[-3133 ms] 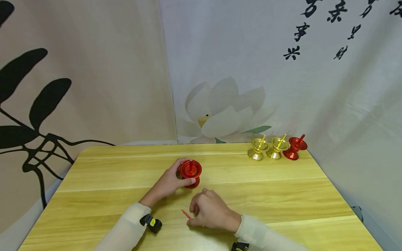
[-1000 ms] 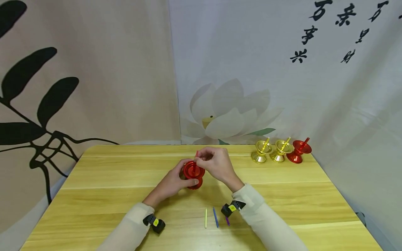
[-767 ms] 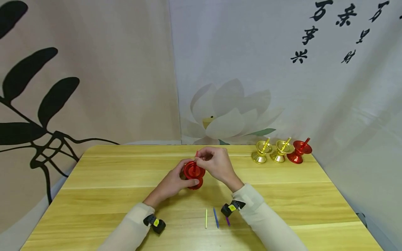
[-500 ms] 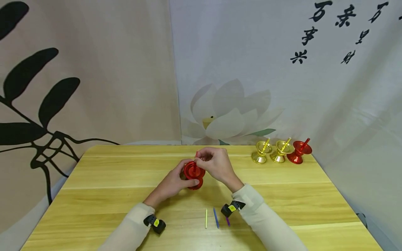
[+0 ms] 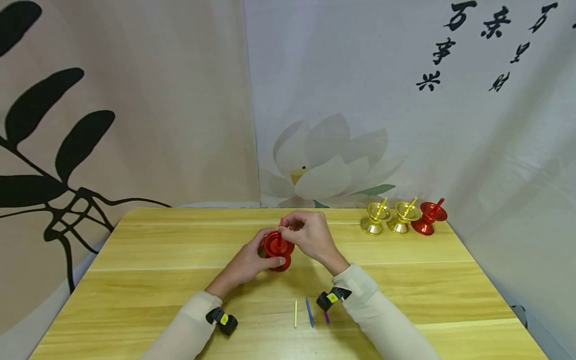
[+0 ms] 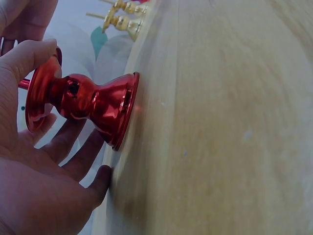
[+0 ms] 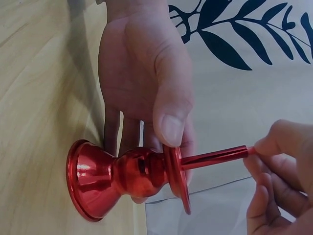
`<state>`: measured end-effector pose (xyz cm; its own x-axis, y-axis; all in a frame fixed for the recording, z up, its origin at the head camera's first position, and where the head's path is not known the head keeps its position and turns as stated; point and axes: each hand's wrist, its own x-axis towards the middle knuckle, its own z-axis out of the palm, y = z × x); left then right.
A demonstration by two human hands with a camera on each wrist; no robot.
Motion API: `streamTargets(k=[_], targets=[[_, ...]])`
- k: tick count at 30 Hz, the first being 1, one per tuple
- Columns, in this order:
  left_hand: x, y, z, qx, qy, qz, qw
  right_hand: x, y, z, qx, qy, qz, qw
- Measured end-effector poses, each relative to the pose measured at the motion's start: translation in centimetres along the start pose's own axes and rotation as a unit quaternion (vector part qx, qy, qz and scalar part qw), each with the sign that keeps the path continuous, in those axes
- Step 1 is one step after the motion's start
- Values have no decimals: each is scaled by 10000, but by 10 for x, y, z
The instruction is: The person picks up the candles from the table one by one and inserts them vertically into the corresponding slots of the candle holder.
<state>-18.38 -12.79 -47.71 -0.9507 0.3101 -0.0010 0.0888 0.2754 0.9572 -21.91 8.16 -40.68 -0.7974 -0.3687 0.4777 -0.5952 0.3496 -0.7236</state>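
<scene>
A shiny red metal candle holder [image 5: 272,246] stands upright at the middle of the table, its flared foot on the wood. My left hand [image 5: 243,262] grips it from the left, thumb at the dish rim and fingers behind the stem. From the dish rises a narrow red tube [image 7: 215,157]. At the tube's top, my right hand [image 5: 312,234] pinches a thin pink candle [image 7: 252,150] between thumb and fingertips. Only a short piece of that candle shows between tube and fingers in the right wrist view; its lower end is hidden in the tube.
A yellow-green stick [image 5: 295,313], a blue one [image 5: 309,312] and a purple one [image 5: 326,317] lie near the front, below the right wrist camera [image 5: 327,300]. Two gold holders [image 5: 371,226] and another red holder [image 5: 423,225] stand at the back right. A printed curtain hangs behind.
Three seconds ago my right hand was low near the front with the pink candle; it has moved up to the tube's top. Over the last second both hands stay nearly still.
</scene>
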Motion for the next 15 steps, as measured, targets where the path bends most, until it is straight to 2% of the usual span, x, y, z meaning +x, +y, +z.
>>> streamTargets(k=[15], targets=[[1, 0, 0, -43, -4, 6, 10000, 0, 1, 1, -21, -77, 36, 10000]])
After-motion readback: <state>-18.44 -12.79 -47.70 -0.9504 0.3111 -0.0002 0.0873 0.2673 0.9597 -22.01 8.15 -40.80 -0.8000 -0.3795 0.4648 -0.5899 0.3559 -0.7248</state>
